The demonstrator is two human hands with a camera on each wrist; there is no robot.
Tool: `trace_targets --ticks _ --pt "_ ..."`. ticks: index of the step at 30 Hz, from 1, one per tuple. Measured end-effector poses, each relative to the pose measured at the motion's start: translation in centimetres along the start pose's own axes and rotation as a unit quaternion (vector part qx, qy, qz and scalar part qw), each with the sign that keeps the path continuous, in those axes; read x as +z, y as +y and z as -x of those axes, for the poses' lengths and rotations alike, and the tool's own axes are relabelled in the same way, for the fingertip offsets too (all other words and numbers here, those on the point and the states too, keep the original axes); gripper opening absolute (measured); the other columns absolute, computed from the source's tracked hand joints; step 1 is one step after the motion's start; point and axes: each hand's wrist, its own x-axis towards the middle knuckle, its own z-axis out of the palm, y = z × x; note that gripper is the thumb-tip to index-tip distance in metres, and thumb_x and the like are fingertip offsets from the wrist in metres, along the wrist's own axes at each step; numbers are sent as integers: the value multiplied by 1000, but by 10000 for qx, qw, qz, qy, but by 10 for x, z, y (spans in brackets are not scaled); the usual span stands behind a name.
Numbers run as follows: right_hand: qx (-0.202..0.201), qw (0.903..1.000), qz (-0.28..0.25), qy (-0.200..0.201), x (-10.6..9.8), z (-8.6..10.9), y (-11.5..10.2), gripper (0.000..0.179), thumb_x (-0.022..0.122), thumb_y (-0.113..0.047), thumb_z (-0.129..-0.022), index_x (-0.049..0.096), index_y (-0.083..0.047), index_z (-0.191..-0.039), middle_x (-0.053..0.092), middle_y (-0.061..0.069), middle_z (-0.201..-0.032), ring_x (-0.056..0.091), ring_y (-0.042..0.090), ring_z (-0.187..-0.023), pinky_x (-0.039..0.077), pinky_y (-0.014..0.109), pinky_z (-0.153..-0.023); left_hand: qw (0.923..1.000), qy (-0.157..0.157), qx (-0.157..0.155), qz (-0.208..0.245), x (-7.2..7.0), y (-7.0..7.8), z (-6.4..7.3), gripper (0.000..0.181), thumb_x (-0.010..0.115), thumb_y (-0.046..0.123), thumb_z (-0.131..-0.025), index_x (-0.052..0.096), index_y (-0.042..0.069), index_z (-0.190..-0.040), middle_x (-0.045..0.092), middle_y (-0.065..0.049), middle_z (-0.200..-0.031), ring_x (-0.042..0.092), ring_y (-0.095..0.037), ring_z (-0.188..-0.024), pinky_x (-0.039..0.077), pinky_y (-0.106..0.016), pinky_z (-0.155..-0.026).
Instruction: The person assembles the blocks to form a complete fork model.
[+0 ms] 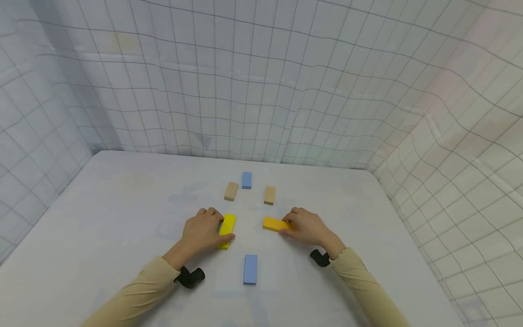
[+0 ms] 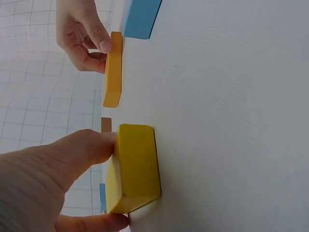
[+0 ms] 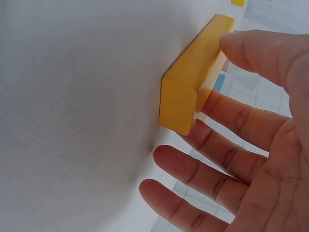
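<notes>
On the white table lies a yellow block [image 1: 229, 221], gripped by my left hand [image 1: 203, 230]. The left wrist view shows the thumb against one side of this yellow block [image 2: 138, 164] and a finger at its lower end. My right hand [image 1: 307, 227] pinches an orange block [image 1: 273, 224] that lies crosswise to the right. In the right wrist view the thumb meets the long side of the orange block [image 3: 193, 63], the forefinger is across from it, and the other fingers spread beside the near end. Between the forearms sits a blue block [image 1: 250, 270].
Farther back lie another blue block [image 1: 247, 180] and two plain wooden blocks, one on the left [image 1: 230, 191] and one on the right [image 1: 269, 195]. White gridded curtains [image 1: 245, 81] hang behind the table [image 1: 122, 213] and along its sides. Black wrist mounts [image 1: 191, 277] stick out under both wrists.
</notes>
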Motion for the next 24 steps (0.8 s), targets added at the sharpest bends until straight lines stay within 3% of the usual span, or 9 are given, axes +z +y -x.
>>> trace_targets --ticks 6,14,24 --pt "11 10000 -53 67 3 1 0 30 69 -36 -87 70 -11 -104 55 -5 -90 48 10 -76 45 26 -64 10000 16 10 9 2 2 1 55 73 45 -77 67 1 -111 60 -12 -109 53 -28 -94 50 -39 -66" --pt "63 9998 -81 164 5 3 -2 29 70 -34 -86 69 -10 -103 58 -3 -93 50 10 -79 47 27 -69 9991 386 157 100 6 4 4 44 70 33 -77 67 1 -108 61 -11 -106 54 -28 -91 48 -37 -61" --pt "131 9988 -361 309 7 4 -1 25 73 -30 -85 67 -12 -100 58 -5 -91 53 9 -79 47 28 -68 9966 763 240 202 13 8 5 37 70 28 -77 68 2 -103 62 -10 -103 54 -28 -89 48 -37 -65"
